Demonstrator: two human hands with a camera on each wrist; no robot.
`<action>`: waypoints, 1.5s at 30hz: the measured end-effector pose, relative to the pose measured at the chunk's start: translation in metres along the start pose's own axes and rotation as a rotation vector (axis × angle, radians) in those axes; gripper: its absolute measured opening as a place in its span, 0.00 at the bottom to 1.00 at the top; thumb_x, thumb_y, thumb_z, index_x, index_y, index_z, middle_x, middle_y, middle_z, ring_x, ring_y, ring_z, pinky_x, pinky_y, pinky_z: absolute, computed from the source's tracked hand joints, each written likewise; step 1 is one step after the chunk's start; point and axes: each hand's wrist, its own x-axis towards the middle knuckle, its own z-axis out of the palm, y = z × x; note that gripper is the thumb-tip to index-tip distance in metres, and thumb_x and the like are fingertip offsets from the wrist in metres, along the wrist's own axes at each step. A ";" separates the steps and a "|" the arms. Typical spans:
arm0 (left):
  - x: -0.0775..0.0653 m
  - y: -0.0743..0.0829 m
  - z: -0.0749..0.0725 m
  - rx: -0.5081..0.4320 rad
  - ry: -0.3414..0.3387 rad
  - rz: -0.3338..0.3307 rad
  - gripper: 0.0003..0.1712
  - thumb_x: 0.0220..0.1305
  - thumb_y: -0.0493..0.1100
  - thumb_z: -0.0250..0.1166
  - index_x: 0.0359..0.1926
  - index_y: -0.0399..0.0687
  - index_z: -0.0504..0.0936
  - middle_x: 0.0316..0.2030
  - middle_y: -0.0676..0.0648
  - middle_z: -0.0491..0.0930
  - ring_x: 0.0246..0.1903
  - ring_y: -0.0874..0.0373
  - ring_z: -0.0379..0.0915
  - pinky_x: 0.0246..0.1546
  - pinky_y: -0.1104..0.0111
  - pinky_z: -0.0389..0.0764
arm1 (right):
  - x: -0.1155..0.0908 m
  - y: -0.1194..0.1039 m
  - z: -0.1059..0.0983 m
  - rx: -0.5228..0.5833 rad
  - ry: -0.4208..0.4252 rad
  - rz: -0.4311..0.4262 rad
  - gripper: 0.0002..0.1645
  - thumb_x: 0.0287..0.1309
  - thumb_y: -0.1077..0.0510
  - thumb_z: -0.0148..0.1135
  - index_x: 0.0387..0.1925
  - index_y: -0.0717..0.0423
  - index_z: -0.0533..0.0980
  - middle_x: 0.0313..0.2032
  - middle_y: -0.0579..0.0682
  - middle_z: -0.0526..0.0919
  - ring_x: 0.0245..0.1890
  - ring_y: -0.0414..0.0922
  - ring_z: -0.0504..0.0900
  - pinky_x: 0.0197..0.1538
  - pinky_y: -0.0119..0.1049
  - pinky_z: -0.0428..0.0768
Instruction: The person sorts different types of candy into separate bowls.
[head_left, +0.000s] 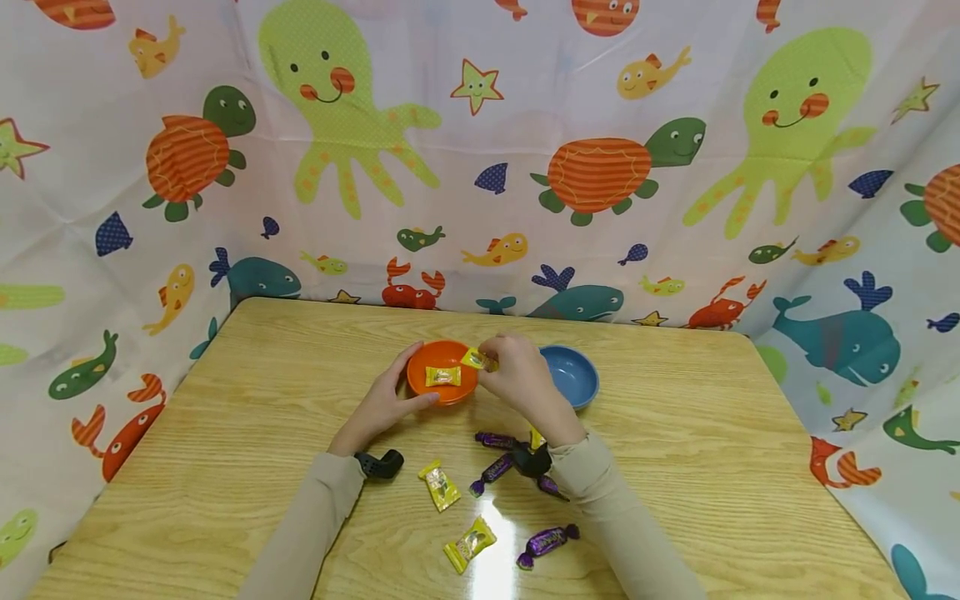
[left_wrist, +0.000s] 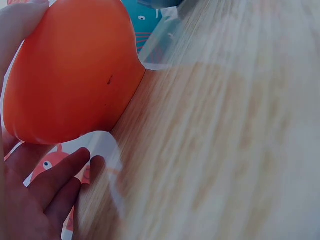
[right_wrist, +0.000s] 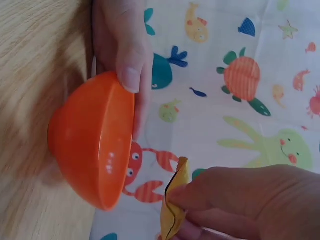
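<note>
My left hand [head_left: 384,400] holds the orange bowl [head_left: 451,400] by its left side, thumb at the near rim and fingers round the far side. In the left wrist view the bowl [left_wrist: 75,75] stands on the table on its narrow foot. One yellow-wrapped candy [head_left: 442,377] lies inside it. Between thumb and fingers, my right hand [head_left: 517,375] pinches another yellow-wrapped candy [head_left: 474,359] over the bowl's right rim. From the right wrist this candy [right_wrist: 175,200] appears edge-on, beside the bowl's opening.
A blue bowl [head_left: 573,377] stands right of the orange one, partly behind my right hand. Nearer me on the wooden table [head_left: 675,433] lie yellow candies [head_left: 439,486] and several purple-wrapped candies [head_left: 547,542], some partly under my right wrist. A patterned curtain [head_left: 450,225] hangs behind the table.
</note>
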 end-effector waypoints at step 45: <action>0.005 -0.014 -0.002 -0.017 -0.030 -0.025 0.55 0.61 0.50 0.72 0.79 0.54 0.47 0.75 0.47 0.53 0.73 0.50 0.51 0.72 0.52 0.54 | 0.047 -0.001 0.065 -0.079 -0.339 -0.217 0.05 0.52 0.70 0.69 0.27 0.59 0.84 0.19 0.45 0.72 0.22 0.42 0.68 0.27 0.29 0.64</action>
